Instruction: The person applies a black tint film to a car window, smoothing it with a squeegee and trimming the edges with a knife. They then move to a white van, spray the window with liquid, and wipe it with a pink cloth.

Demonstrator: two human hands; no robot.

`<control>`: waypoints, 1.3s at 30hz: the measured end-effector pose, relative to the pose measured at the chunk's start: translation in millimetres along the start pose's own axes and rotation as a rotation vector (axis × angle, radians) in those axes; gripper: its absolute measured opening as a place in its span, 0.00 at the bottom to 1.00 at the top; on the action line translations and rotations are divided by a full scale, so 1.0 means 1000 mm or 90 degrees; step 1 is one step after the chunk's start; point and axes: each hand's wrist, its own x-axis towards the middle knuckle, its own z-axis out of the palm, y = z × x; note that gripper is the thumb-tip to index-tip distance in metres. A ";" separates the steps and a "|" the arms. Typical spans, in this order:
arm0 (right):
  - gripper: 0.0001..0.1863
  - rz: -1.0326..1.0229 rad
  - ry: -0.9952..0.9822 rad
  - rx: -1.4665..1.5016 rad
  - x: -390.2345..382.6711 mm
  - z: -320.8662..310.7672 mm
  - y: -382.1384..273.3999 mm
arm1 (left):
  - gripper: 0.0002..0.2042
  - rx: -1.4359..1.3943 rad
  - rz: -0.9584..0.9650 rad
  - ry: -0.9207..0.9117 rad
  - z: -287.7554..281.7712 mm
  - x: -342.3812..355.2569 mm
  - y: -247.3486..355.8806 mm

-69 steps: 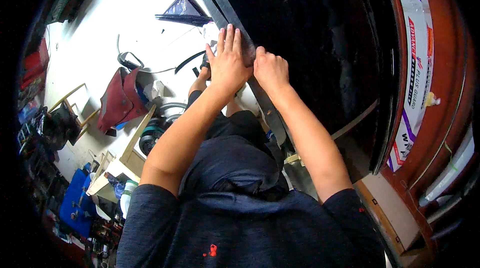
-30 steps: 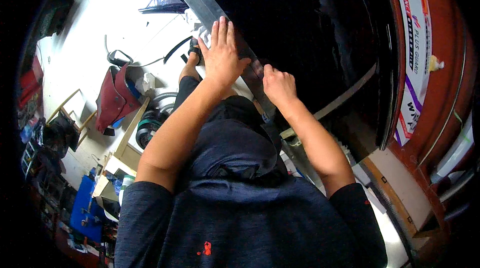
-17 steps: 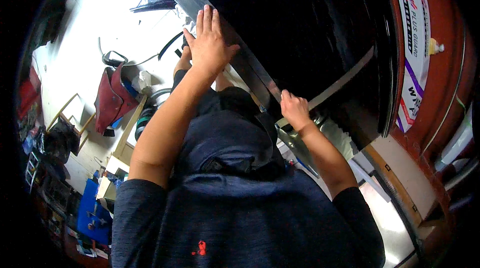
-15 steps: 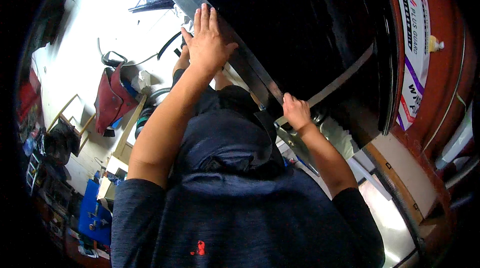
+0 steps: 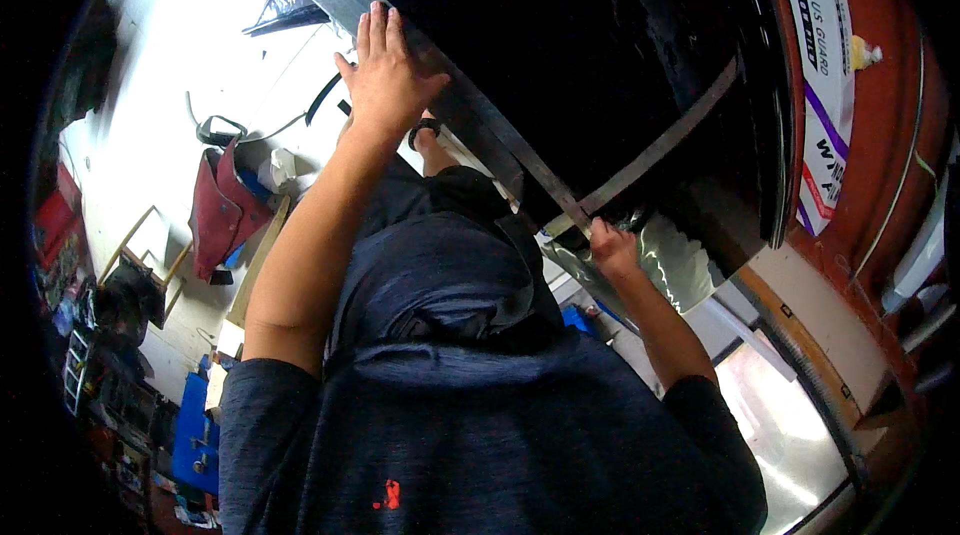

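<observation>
A long grey metal straightedge (image 5: 490, 125) runs diagonally along the near edge of a glossy black sheet (image 5: 560, 45). My left hand (image 5: 388, 85) lies flat on the straightedge, its fingers stretched out and the thumb spread aside. By the straightedge's lower right end, my right hand (image 5: 614, 253) is closed, knuckles up. Whatever its fingers grip is hidden from view. Close to it, a second grey strip (image 5: 665, 145) crosses the black sheet at an angle. Crumpled clear film (image 5: 665, 260) hangs just beyond my right hand.
A long white box with coloured stripes (image 5: 822, 85) lies at the right on a reddish-brown surface (image 5: 880, 105). On the left are a dark red bag (image 5: 217, 210), a wooden frame (image 5: 130, 240) and a blue case (image 5: 195, 435). A white panel (image 5: 775, 435) is at lower right.
My right hand has slid toward the lower right, to the straightedge's end. My left hand stays pressed on the straightedge. The whole view has shifted slightly.
</observation>
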 end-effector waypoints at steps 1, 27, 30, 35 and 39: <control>0.06 0.015 -0.019 -0.003 -0.003 0.003 0.002 | 0.54 0.000 0.000 0.002 -0.001 0.000 0.001; 0.27 0.265 0.217 0.361 0.013 -0.015 -0.072 | 0.41 -0.608 -0.116 -0.788 0.106 -0.109 0.015; 0.28 0.275 0.199 0.360 0.018 -0.017 -0.072 | 0.31 -0.459 0.064 -0.865 0.145 -0.125 0.037; 0.25 0.241 0.193 0.355 0.017 0.002 -0.066 | 0.18 -0.447 0.475 -0.575 0.208 -0.138 0.009; 0.23 0.257 0.210 0.383 0.017 0.002 -0.073 | 0.16 -0.350 0.235 -0.590 0.119 -0.129 0.014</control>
